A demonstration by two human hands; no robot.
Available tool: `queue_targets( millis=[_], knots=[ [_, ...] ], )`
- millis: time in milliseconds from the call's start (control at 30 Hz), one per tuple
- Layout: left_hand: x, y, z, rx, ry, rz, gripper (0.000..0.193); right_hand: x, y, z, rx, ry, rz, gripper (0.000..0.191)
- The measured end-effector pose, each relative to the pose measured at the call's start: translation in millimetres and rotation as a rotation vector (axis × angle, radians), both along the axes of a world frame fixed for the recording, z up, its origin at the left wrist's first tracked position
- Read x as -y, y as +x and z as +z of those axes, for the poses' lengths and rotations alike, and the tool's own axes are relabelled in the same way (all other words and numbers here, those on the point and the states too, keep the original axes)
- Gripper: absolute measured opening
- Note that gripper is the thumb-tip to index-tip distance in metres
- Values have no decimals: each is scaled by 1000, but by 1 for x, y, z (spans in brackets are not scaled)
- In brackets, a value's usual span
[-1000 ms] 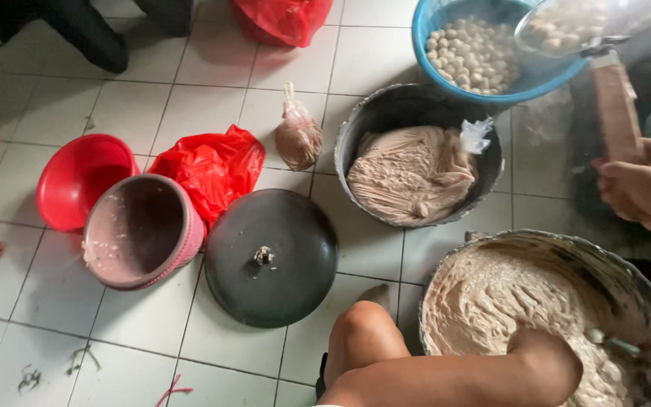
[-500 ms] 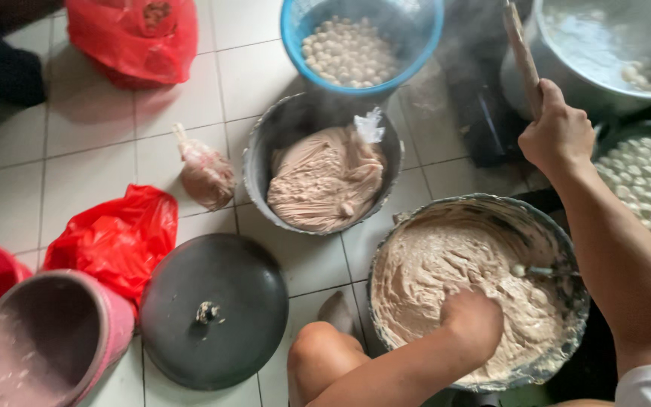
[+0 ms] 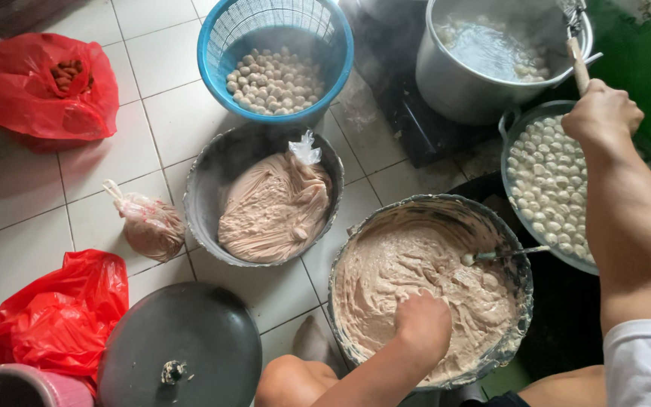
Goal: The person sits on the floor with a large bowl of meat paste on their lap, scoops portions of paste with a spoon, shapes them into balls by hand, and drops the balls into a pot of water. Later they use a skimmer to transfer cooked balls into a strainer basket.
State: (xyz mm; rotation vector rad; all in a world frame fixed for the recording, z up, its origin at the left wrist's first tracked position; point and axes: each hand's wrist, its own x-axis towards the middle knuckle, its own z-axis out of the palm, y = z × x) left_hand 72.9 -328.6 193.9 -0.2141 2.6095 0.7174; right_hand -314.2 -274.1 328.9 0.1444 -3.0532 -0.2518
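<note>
My left hand is a closed fist sunk in pale pink paste, which fills a metal bowl on the floor in front of me. A spoon lies in the paste at the bowl's right side. My right hand grips a wooden handle that reaches up into a large steaming pot of water with floating balls. Below that hand sits a round tray packed with small pale balls.
A grey basin holds a plastic bag of paste. Behind it stands a blue basket of balls. On the tiled floor lie a small tied bag, two red bags, a dark lid and a pink bucket.
The view has swung right and up, bringing the pot and tray into sight. My right hand has carried the wooden handle up to the pot. My left hand stays in the paste.
</note>
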Motion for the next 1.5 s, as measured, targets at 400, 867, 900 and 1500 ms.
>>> queue_targets(
  millis=[400, 867, 900, 1500],
  knots=[
    [-4, -7, -7, 39, 30, 28, 22, 30, -18, 42, 516, -464, -32, 16],
    [-7, -11, -8, 36, -3, -12, 23, 45, -5, -38, 718, -1534, -17, 18],
    [-6, -11, -6, 34, -8, -14, 23, 42, -1, -43, 719, -1574, 28, 18],
    [-10, -4, -2, -2, 40, 55, 25, -18, 39, -78, 702, -1451, 352, 24]
  ],
)
